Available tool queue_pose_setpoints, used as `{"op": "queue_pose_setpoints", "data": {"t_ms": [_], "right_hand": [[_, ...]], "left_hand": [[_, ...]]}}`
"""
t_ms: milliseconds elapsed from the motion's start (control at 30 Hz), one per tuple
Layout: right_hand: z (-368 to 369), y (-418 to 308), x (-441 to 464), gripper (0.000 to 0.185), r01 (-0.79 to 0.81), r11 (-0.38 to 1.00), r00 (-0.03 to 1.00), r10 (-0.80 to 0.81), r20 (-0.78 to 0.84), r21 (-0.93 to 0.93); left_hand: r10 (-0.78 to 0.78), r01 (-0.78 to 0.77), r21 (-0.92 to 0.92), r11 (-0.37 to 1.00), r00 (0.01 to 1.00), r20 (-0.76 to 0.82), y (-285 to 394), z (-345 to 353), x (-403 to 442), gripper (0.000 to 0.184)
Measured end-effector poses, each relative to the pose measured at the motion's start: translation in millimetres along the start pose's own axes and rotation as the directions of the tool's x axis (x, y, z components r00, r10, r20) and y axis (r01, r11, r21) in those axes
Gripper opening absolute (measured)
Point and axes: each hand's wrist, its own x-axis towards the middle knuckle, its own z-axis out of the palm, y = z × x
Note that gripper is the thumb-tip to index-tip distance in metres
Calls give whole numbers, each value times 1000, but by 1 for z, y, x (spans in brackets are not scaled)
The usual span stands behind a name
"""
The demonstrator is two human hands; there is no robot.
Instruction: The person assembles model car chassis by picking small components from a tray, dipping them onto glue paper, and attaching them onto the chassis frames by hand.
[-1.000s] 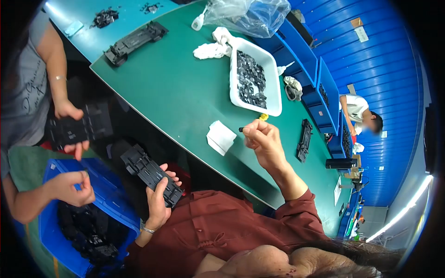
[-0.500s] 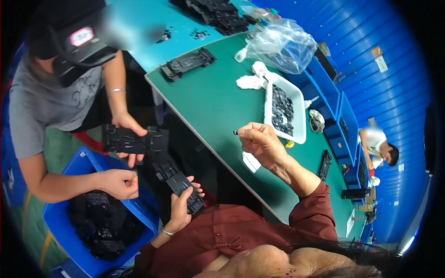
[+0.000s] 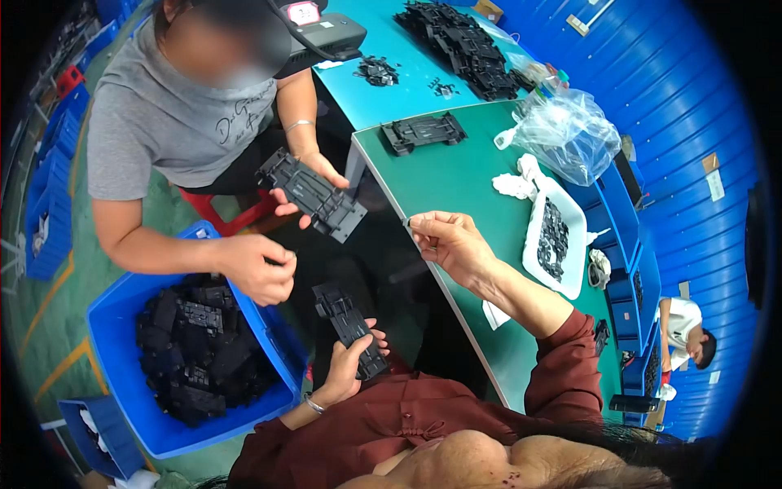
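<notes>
Gripping a black plastic chassis [image 3: 350, 324] low in front of the maroon shirt [image 3: 423, 411], the left hand [image 3: 346, 367] has its thumb on top and its fingers round the side; the chassis is off the table, beyond its long near edge. The right hand [image 3: 456, 244] is raised at that same edge of the green table [image 3: 460, 183], its thumb and forefinger pinching a tiny dark piece [image 3: 407, 221] too small to make out. A scrap of white paper [image 3: 493, 315] shows on the tabletop beside the right forearm, near the long edge.

To the left, on the floor, stands a blue bin [image 3: 204, 430] heaped with black parts [image 3: 195, 342]. Behind it a co-worker in a grey shirt [image 3: 155, 106] holds another chassis [image 3: 314, 196] in one hand; the other hand [image 3: 259, 267] is curled, and whether it grips anything I cannot tell.

Farther across the green table, towards its far long edge, sits a white tray [image 3: 533, 244] of small black parts [image 3: 554, 240], with a white cloth [image 3: 525, 178] beside it and a clear plastic bag [image 3: 566, 134] beyond. A third chassis [image 3: 423, 132] lies near the left corner, by the short edge. Past that edge, a lighter blue table [image 3: 350, 90] carries a pile of black chassis parts [image 3: 460, 53].
</notes>
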Motion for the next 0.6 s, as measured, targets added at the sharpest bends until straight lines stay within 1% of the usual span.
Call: {"op": "queue_pose_setpoints", "data": {"t_ms": [67,133,600], "right_hand": [[2,-1,5,10,-20,1000,1000,20,10,-4],[5,0,10,10,-30,998,1000,30,-4,-62],[14,5,35,11,-30,994,999,27,-31,-101]], "left_hand": [[-5,5,-6,1000,1000,-1,-1,-1,-1,40],[0,0,-10,1000,1000,5,0,-1,-2,39],[-6,4,-54,999,1000,-29,-3,-9,-3,38]]}}
